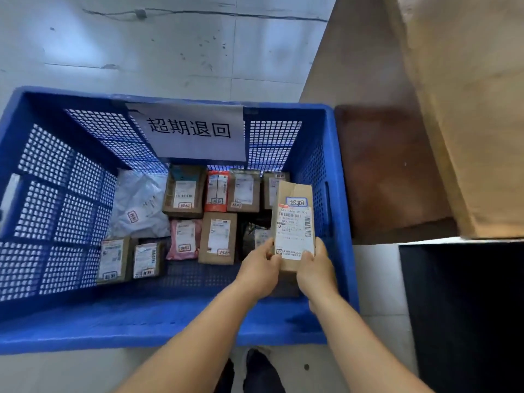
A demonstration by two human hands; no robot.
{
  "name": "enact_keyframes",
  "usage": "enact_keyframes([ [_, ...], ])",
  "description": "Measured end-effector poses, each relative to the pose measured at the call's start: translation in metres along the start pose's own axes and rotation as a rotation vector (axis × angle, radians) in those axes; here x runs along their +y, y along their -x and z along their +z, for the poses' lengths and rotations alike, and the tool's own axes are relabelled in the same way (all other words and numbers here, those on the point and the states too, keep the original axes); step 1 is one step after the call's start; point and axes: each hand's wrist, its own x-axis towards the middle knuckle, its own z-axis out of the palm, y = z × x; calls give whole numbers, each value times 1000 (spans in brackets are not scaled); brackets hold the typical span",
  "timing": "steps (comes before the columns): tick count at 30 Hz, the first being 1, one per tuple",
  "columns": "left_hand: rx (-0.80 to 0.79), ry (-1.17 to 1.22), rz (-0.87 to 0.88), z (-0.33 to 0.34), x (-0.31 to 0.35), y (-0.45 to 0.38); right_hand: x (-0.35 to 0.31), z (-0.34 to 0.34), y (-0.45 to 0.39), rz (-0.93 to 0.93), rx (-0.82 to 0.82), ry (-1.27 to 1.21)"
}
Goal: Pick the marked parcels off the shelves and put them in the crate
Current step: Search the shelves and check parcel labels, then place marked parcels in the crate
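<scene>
Two hands are seen over the right part of a blue crate [338, 194], and a brown parcel [295, 222] is held between them, its label facing up with a blue-outlined marker sticker near the top. The lower end of the parcel is gripped from the left side by the left hand [259, 272] and from the right side by the right hand [316, 268]; the fingers [268, 248] of each hand are curled around the parcel's edges, with the thumbs laid on the label.

The parcel is held above the crate's floor, not yet set down, over the right end. Beneath and beside it, a dark wrapped parcel [253, 234] is partly hidden by the held one. Further left, a row of small boxes [184, 191] and an orange-red packet [217, 191] is lined along the far side, with a white poly bag [139, 204] at the left. A pink packet [184, 239], another brown box [217, 238] and two small boxes [129, 259] lie nearer. Most carry a small marker sticker.

A white paper sign [188, 131] with printed characters is fixed to the crate's far wall. The crate stands on a pale tiled floor [141, 52]. To the right, wooden shelving [467, 109] is seen, with a dark brown surface [391, 171] just beside the crate's right wall. Dark shoes [261, 373] show at the bottom edge.
</scene>
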Motion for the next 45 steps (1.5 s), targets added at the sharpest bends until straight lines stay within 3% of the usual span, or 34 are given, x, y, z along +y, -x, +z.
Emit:
enact_keyframes([
  [8, -100, 5, -65, 11, -68, -89, 37, 58, -76, 175, 45, 20],
  [16, -168, 4, -61, 29, -112, -156, 70, 90, -131, 214, 138, 182],
  [21, -180, 18, -137, 34, -156, -180, 101, 120, -147, 241, 98, 235],
  [31, -204, 18, -168, 34, -186, -202, 125, 136, -179, 330, 25, 35],
  [35, -146, -105, -142, 31, -177, -209, 120, 145, -186, 333, 5, -30],
  [40, -1, -533, -40, 27, -168, -215, 121, 151, -193, 366, -23, -101],
  [45, -16, -719, -4, 14, -163, -214, 109, 132, -198, 122, 133, 99],
])
